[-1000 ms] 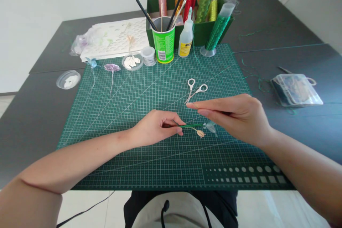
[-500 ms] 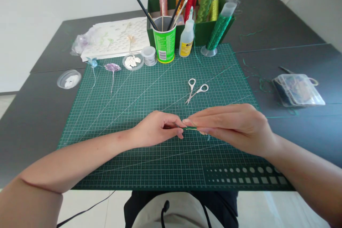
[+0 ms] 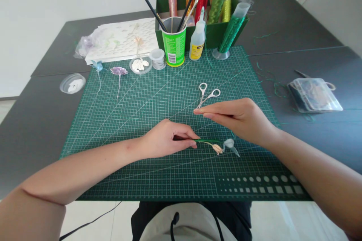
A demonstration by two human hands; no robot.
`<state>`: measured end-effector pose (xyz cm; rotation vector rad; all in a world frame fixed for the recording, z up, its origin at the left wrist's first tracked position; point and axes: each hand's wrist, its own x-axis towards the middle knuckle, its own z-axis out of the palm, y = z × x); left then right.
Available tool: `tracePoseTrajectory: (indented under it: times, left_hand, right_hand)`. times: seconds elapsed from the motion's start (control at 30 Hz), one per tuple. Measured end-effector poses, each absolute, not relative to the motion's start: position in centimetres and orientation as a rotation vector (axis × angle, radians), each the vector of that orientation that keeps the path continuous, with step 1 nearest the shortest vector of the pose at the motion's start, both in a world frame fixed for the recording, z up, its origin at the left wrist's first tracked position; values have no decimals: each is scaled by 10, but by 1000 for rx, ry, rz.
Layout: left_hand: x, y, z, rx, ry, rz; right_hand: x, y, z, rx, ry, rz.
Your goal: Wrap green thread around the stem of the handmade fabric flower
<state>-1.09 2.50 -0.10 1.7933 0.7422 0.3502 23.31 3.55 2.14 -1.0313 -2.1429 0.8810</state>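
My left hand (image 3: 172, 138) pinches green-wrapped stems (image 3: 205, 141) between thumb and fingers, low over the green cutting mat (image 3: 135, 177). From the pinch the stems point right. One carries a small cream flower bud (image 3: 217, 148), and beyond it is a pale blue, sheer flower (image 3: 229, 144). My right hand (image 3: 234, 115) hovers above and to the right of these flowers, apart from them, thumb and fingertips pressed together. What it pinches, if anything, is too fine to make out. Its fingertips are close to the blade tips of small scissors (image 3: 202, 96) lying spread on the mat.
At the back are a green can of tools (image 3: 174, 47), a glue bottle (image 3: 197, 41), and a green box (image 3: 160, 7) of thread spools. A green spool (image 3: 232, 30) leans there. Finished flowers (image 3: 119, 70) and petal dishes (image 3: 72, 83) lie left; a clear case (image 3: 318, 96) sits right.
My right hand has let go of the stems and moved up toward the scissors, uncovering the cream bud and blue flower. My left hand keeps its pinch, almost unmoved.
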Motion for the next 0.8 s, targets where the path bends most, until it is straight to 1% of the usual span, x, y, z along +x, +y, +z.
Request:
tracePoseTrajectory:
  times: [0.23,0.37,0.53,0.67,0.8]
  left_hand:
    - [-9,15,-3,1844,714,433]
    - [-11,12,-3,1781,685,541]
    - [-13,12,1,1783,783,643]
    - [-10,18,3,1489,866,794]
    - [-9,25,0,1161,827,803]
  right_hand:
    - [244,54,4,-1168,-2157,953]
    - [246,59,-2,-1166,-2203,978]
    - [246,58,-5,-1153,-2243,996]
    - [247,59,-3,-1166,-2235,987]
    - [248,62,2,-1290,-2023,893]
